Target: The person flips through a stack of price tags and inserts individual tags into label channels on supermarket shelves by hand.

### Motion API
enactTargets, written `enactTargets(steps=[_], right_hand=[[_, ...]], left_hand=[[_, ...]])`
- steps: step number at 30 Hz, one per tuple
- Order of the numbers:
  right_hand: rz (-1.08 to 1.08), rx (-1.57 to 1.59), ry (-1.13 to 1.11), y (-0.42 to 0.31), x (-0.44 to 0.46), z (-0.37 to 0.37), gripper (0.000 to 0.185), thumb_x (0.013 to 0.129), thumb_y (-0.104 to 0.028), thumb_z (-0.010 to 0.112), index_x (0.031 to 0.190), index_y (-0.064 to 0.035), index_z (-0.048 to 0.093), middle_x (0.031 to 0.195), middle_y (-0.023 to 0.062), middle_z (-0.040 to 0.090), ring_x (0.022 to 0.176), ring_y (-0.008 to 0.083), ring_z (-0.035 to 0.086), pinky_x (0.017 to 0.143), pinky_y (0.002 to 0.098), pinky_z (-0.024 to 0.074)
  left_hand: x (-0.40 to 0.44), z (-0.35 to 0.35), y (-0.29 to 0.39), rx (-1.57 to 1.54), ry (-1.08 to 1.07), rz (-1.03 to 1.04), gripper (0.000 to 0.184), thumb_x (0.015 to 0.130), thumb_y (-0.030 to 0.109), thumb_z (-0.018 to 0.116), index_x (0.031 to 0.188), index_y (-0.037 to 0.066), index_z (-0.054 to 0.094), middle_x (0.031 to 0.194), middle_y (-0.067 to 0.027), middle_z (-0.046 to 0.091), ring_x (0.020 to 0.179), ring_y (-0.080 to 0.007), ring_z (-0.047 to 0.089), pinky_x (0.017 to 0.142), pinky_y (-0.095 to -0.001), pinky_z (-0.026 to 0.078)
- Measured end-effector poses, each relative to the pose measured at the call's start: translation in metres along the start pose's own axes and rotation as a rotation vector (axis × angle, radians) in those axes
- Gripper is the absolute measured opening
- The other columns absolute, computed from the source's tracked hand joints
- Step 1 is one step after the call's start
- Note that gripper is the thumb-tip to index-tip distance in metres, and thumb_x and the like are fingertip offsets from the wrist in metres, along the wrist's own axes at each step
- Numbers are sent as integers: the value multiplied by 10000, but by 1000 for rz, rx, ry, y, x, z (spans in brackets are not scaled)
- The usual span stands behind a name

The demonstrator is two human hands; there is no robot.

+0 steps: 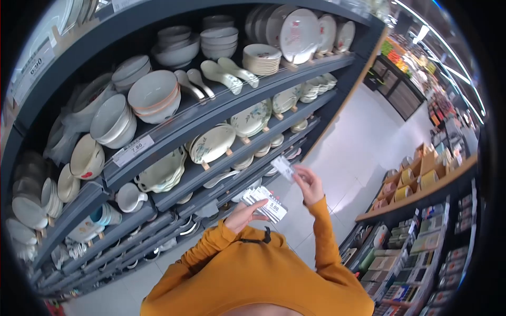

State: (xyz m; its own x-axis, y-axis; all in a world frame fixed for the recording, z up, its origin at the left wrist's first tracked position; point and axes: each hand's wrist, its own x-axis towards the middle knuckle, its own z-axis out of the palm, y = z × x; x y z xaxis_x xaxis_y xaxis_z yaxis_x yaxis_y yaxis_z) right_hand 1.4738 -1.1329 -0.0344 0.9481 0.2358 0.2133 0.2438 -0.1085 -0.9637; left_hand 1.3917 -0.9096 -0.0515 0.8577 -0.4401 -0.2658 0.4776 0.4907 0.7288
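Note:
My left hand (245,215) is closed around a fanned stack of white price tags (272,207), and the front one reads 5.00. Up and to the right, my right hand (310,184) pinches a single price tag (283,167) by its edge, apart from the stack. Both hands are in front of my body, near the lower shelves of dishes. A tag marked 7.80 (134,150) sits in the shelf edge to the left of my hands.
Dark shelves (221,108) on the left hold bowls (154,95), ceramic spoons (221,75) and upright plates (299,36). A tiled aisle floor (337,142) runs on the right. Beyond it stands another shelf unit (416,189) with wooden bins and boxed goods.

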Motion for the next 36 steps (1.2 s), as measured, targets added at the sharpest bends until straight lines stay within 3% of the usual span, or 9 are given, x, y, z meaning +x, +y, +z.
enactTargets(steps=[4,9,12,16,23,29,32,34,36], right_hand=[[-123,-228,-166,46,104,-4,179,928,-90,595,1057,32,616,943,72,676,908,144,636,800,281,492],[-376,-444,-342,101,226,5,147,914,-165,602,1009,-60,642,906,141,685,894,302,667,762,365,504],[-321,-489,-461,123,264,8,141,917,-189,596,1006,-93,648,910,134,689,870,298,670,744,375,509],[-425,-525,-602,159,290,6,156,910,-196,604,1025,-101,651,905,127,693,809,281,666,715,369,512],[-454,-332,-782,179,305,0,192,909,-212,614,1053,-96,663,893,139,685,710,285,631,677,357,505],[-745,-514,-835,163,290,-6,188,887,-163,608,1049,-90,669,1046,81,616,952,280,591,819,381,488],[-808,-392,-705,142,272,-19,244,872,-147,624,1097,-55,645,1058,86,594,998,288,567,842,378,477],[-783,-287,-642,110,243,-40,259,886,-119,616,1127,-24,631,1060,100,611,965,275,587,844,337,477],[-448,37,-872,85,206,-69,207,922,-122,586,1084,-5,643,978,110,639,872,214,624,808,299,482]], left_hand=[[11,-4,5,-9,131,92,425,958,177,547,1350,48,448,1266,-118,593,1070,-188,638,790,-272,579],[32,2,-15,-182,466,269,375,964,205,534,1309,62,494,1237,-102,614,1040,-162,649,727,-224,568],[54,25,-29,-292,586,393,372,964,202,533,1309,70,493,1236,-101,615,1035,-158,650,715,-214,565],[95,65,-46,-409,636,497,373,961,196,539,1310,74,491,1232,-99,619,1013,-144,653,694,-214,559],[143,120,-92,-528,831,566,371,954,201,550,1295,69,484,1257,-112,603,1020,-141,645,662,-192,531],[163,153,-116,-618,905,591,430,951,191,550,1347,70,434,1300,-113,567,1096,-156,609,701,-197,547],[163,174,-98,-511,950,653,446,949,179,551,1362,71,423,1307,-112,561,1108,-162,603,732,-221,548],[164,182,-84,-448,1009,739,432,948,142,551,1354,59,428,1301,-100,569,1060,-172,625,745,-268,558],[166,190,-75,-360,1053,812,440,950,130,548,1362,45,417,1298,-106,570,1059,-185,626,755,-285,560]])
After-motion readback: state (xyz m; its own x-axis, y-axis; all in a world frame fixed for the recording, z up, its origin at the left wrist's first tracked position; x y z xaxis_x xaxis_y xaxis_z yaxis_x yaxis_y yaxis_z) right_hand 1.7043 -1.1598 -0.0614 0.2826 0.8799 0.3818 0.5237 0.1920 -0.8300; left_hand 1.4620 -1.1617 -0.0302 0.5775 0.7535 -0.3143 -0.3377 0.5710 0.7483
